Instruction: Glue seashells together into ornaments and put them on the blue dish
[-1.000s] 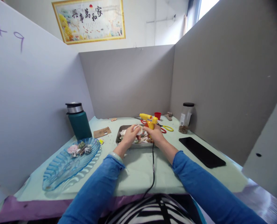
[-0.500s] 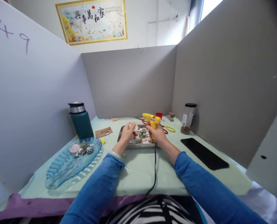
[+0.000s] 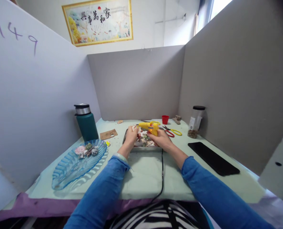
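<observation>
My right hand (image 3: 161, 139) is closed round the handle of a yellow glue gun (image 3: 147, 126), whose nozzle points left. A black cord (image 3: 162, 173) runs from it down toward the table's front edge. In my left hand (image 3: 131, 137) the fingers pinch a white shell (image 3: 137, 128), partly hidden by them. The glue gun's tip is at the shell; whether they touch I cannot tell. Beneath both hands sits a metal tray (image 3: 146, 149) holding several shells and small stones (image 3: 145, 140).
At left are a blue glass dish (image 3: 67, 173) with shells, a teal bottle (image 3: 87, 127) and a brown card (image 3: 108, 134). Scissors (image 3: 169, 132), pliers (image 3: 176, 132) and a red cup (image 3: 165, 119) lie behind the tray. A jar (image 3: 195, 122) and black phone-like slab (image 3: 213, 158) are at right.
My right hand has tilted the glue gun from upright-handled to nozzle-left and brought its tip to the white shell. My left hand moved the shell slightly left. The camera view shifted a little.
</observation>
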### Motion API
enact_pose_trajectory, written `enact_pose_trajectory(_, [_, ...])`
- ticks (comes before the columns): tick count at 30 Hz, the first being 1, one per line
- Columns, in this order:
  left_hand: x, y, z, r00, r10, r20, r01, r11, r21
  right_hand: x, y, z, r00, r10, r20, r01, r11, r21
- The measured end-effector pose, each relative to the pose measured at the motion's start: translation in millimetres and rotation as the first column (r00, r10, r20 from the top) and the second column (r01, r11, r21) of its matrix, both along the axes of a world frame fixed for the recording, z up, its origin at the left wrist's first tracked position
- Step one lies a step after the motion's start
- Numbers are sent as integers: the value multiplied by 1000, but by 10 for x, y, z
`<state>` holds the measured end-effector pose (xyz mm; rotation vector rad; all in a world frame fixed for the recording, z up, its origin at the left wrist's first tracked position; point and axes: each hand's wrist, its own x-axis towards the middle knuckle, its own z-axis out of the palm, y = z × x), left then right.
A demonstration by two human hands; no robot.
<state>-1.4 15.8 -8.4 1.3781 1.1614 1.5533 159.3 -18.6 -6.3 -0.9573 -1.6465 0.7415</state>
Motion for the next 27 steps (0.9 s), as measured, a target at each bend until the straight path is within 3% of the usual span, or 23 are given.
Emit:
enact_pose_trajectory(10, [16,-32,3,997,27,-74,-25,999,35,-10,-38,22,992,-84,97,85,996,-10])
enact_pose_trajectory(27, [23,-28,10,998,26,-57,-24,999,32,-7,26,-28,992,-114,58,114,993,11])
